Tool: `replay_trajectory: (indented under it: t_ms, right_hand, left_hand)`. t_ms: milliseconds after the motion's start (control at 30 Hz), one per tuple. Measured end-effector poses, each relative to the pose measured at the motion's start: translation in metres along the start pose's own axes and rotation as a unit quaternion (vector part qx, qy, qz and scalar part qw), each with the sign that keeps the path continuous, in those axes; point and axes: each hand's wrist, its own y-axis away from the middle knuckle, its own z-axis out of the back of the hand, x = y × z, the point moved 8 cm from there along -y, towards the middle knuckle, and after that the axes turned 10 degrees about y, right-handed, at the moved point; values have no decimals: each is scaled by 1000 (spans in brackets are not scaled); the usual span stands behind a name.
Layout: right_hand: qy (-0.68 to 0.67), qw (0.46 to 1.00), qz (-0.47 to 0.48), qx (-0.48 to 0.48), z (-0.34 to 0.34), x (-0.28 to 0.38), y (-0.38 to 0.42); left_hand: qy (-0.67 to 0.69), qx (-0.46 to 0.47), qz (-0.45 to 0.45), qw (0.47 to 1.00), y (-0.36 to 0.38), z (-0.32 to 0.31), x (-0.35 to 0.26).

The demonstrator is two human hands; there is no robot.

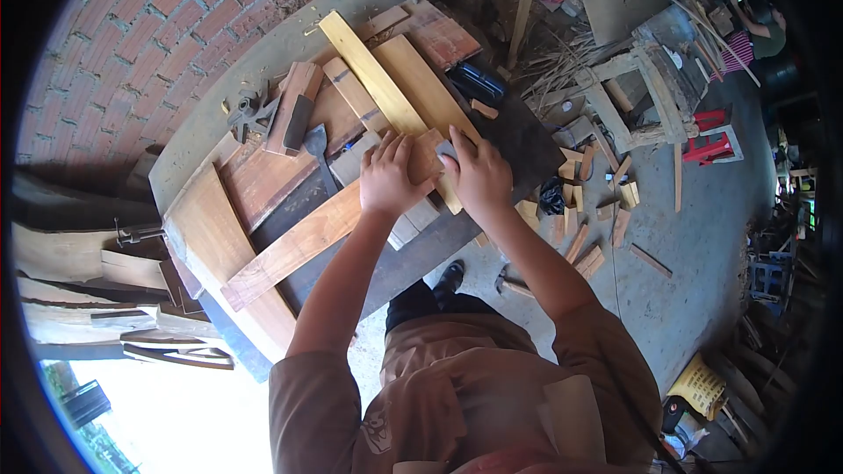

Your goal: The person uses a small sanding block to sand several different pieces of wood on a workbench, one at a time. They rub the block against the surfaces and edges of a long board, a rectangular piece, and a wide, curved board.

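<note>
A long wooden board (303,235) runs diagonally across the workbench, its upper end under both hands. My left hand (392,177) is wrapped over the board near that end, fingers on the far side and thumb toward the right. Just beside it, my right hand (481,177) grips a small grey flat piece (447,151) against the board's end; its exact kind is hard to make out. A pale yellow plank (373,75) passes beneath the board. Left of my left hand lies a flat dark scraper-like tool (318,147).
The workbench (198,88) also carries a metal clamp-like tool (253,114), a wooden block with a dark face (294,110) and a dark blue case (477,83). Offcuts (590,259) litter the floor at right, near a red stool (709,137). Another person (764,39) is at far right.
</note>
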Motion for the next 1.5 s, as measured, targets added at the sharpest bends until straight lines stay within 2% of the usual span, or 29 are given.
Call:
replay_trajectory:
  t_ms: [33, 100, 200, 333, 400, 500, 600, 667, 767, 900, 933, 1000, 1033, 1100, 1167, 1233, 1333, 1433, 1500]
  right_hand:
    - [-2, 1000, -2, 1, -5, 8, -13]
    - [30, 995, 27, -87, 1, 30, -41]
    - [20, 997, 23, -76, -5, 38, -65]
    - [-32, 993, 33, -113, 10, 8, -16]
    - [-74, 997, -21, -33, 3, -14, 8]
    - [-27, 999, -6, -37, 1, -3, -11]
    - [-39, 998, -1, -50, -15, 15, -63]
    - [-56, 997, -13, -48, -20, 14, -70]
    - [-73, 994, 7, -75, 2, 2, -32]
    - [-141, 988, -1, 67, -9, -37, 51]
    - [-140, 988, -1, 69, -15, -46, 69]
    - [-269, 957, -100, 49, -27, -76, 95]
    - [-268, 957, -99, 44, -24, -80, 100]
    - [-419, 880, -219, 42, -31, -100, 115]
    - [-424, 879, -216, 35, -33, -101, 126]
    - [-313, 936, -98, 127, -20, -78, 126]
    - [-327, 936, -37, 122, -11, -68, 134]
    - [-328, 930, -62, 152, -7, -70, 140]
    - [-326, 935, -52, 131, 3, -73, 137]
  left_hand:
    - [0, -2, -4, 1000, -2, 0, -1]
    - [-1, -8, -9, 1000, -4, 2, -3]
    - [-6, 8, -2, 1000, -3, -1, -2]
    - [10, -1, -6, 1000, -4, 0, -1]
    - [8, -4, -12, 1000, -2, 0, -1]
    - [6, -13, -16, 1000, -2, -3, 1]
    - [-10, -12, -15, 1000, -3, 0, -3]
    - [-11, -14, -16, 1000, -4, -1, -3]
    - [-7, -5, -15, 1000, -3, 2, -4]
    - [1, -16, -17, 1000, -4, 3, -2]
    - [4, -16, -16, 1000, -3, 2, -2]
    - [9, -4, -5, 1000, -4, 1, 0]
    - [9, -7, -9, 1000, -5, 3, -1]
    - [12, -13, -12, 1000, -4, 6, -1]
    - [1, -11, 1, 1000, -3, 7, -1]
    - [-10, -13, 14, 1000, -5, 9, 0]
    - [-18, 4, 33, 999, -4, 5, 3]
    - [1, 14, 36, 999, -7, 1, 7]
    - [4, 29, 60, 998, -10, 0, 8]
